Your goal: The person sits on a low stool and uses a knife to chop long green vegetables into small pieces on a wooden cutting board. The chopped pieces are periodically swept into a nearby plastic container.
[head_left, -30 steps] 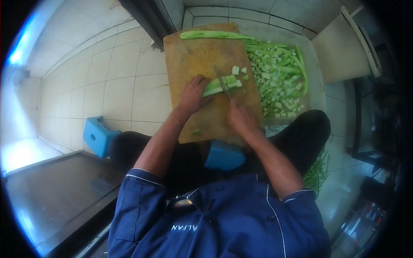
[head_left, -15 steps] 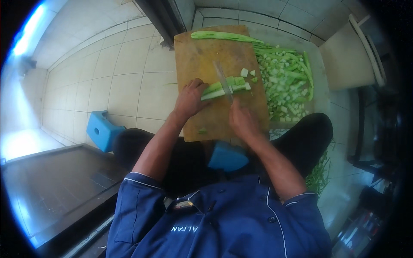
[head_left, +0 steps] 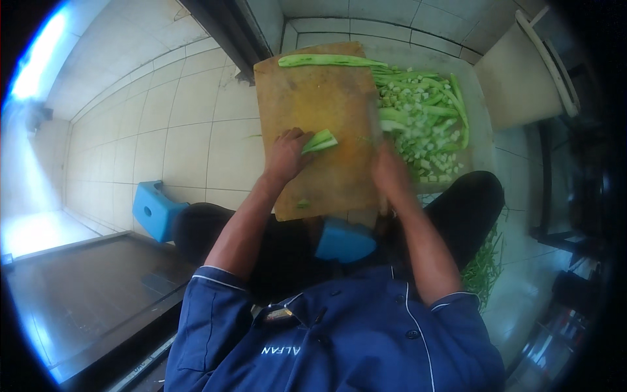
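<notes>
On the wooden cutting board [head_left: 320, 98], set over the person's lap, left hand [head_left: 287, 155] presses down a short bundle of green vegetable stalks [head_left: 319, 141], fingers curled together over the near end, cut tips sticking out to the right toward board middle; right hand [head_left: 390, 175] sits at the board's right edge, fingers closed in a fist-like grip, knife itself blurred, can't tell the blade clearly; hands apart, bare board between them; one long green stalk [head_left: 330, 61] lies across the far edge of the board, untouched; small green scrap [head_left: 302, 204] on the near part of the board; right of the board, touching its edge, a pale tray [head_left: 480, 140] holding a heap of chopped green pieces [head_left: 424, 130] plus some uncut lengths; blue stool [head_left: 154, 210] on the tiled floor to the person's left, another blue stool [head_left: 344, 240] under the board's near edge; loose green stalks [head_left: 484, 264] on the floor by the right leg; pale bin [head_left: 519, 81] far right, well apart
</notes>
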Demonstrator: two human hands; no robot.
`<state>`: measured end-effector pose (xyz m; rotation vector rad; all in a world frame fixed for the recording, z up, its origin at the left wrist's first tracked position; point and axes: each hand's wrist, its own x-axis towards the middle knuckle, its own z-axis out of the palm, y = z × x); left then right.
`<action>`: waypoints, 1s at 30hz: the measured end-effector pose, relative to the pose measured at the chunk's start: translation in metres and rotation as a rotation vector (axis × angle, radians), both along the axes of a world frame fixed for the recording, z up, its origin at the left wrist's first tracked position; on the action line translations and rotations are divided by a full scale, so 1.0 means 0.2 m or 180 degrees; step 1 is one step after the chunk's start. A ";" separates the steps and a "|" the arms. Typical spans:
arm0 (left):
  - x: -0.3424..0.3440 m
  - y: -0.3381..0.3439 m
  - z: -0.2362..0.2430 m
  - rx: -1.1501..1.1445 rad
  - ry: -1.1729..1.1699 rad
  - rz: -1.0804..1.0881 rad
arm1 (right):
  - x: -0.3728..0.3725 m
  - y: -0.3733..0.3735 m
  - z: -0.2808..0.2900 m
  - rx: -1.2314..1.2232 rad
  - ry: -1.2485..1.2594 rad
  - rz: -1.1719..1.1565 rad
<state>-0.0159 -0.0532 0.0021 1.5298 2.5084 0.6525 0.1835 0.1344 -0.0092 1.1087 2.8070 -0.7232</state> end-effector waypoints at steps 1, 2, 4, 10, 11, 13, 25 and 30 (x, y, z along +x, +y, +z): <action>0.01 0.04 -0.01 0.0082 0.0030 -0.0077 | 0.03 0.06 0.00 0.0159 0.0153 -0.0171; 0.02 0.10 -0.02 0.0128 0.0012 -0.0118 | 0.06 0.10 0.02 0.0335 0.0299 -0.0353; 0.04 0.19 -0.03 0.0214 -0.0024 -0.0186 | 0.08 0.13 0.03 0.0283 0.0347 -0.0355; 0.10 0.22 -0.03 0.0367 0.0011 -0.0133 | 0.10 -0.05 0.10 0.0034 0.0492 0.0077; 0.09 0.20 -0.04 0.0382 0.0023 -0.0109 | 0.09 -0.08 0.10 0.0028 0.0495 0.0160; 0.08 0.16 -0.06 0.0414 0.0047 -0.0059 | 0.06 -0.12 0.12 0.0080 0.0652 0.0278; 0.06 0.13 -0.06 0.0467 0.0000 -0.0028 | -0.01 -0.17 0.19 -0.0319 0.0303 0.0286; 0.07 0.13 -0.06 0.0432 0.0020 0.0022 | -0.02 -0.19 0.15 -0.0147 -0.0170 0.0440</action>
